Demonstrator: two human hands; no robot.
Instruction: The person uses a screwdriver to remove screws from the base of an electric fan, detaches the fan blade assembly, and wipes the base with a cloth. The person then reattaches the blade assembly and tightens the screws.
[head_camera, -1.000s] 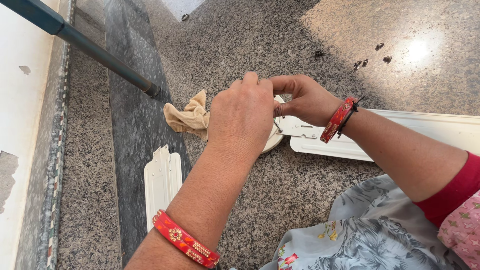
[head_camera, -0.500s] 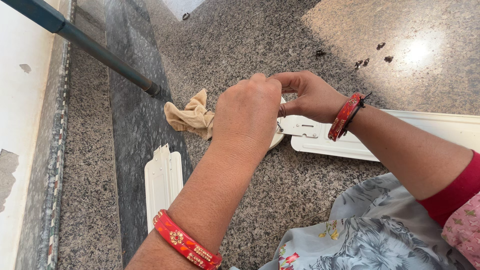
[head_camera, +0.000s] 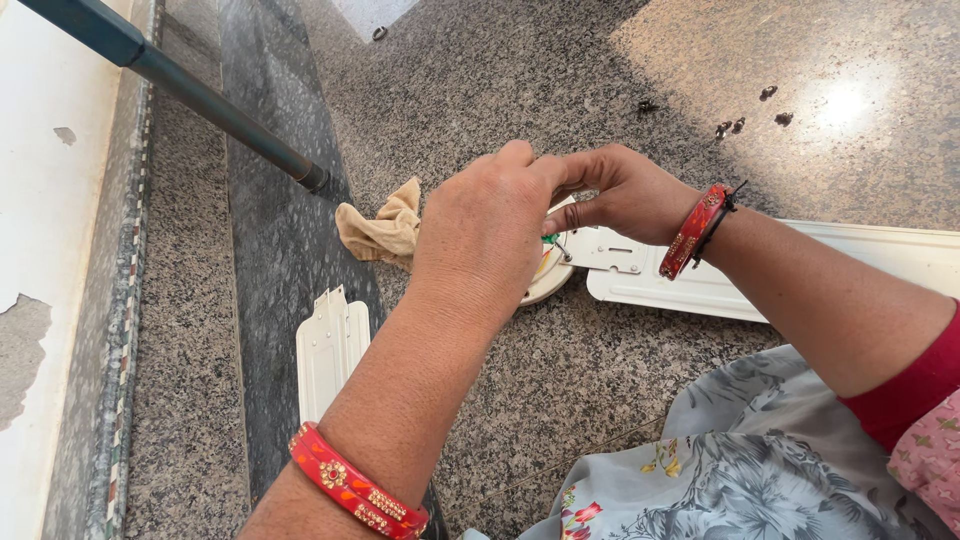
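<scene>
Where both hands meet, white round part (head_camera: 548, 282); wires inside; fingers (head_camera: 585, 212) pinching.

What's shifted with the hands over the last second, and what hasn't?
Little changed. The left hand edged right to meet the right hand over the white round part; both stay on it. The tan cloth, white blades and dark pole kept their places.

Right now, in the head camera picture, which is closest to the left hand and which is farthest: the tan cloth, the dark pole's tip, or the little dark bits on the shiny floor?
From the left hand:
1. Tan cloth, crumpled just to its left.
2. Dark pole's tip, farther left and up, beyond the cloth.
3. Little dark bits, far off to the upper right.
</scene>
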